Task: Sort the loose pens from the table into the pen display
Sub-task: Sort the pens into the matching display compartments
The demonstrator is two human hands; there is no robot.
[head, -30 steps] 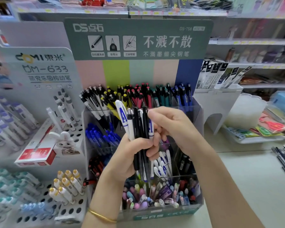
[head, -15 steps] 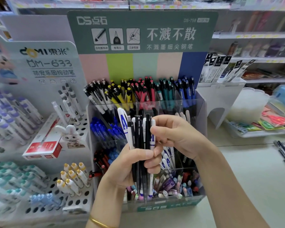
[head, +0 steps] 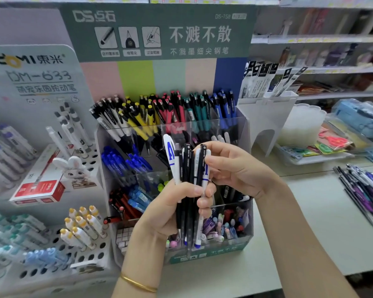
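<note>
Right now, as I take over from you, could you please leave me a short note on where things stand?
Left hand: grips a bundle of pens upright in front of the pen display.
Right hand: pinches the bundle near its upper ends, seemingly picking one out.
Done: the display's compartments already hold many pens; which came from this job cannot be told.
Left: slot the held pens in, then fetch the loose pens lying on the table at the far right.
</note>
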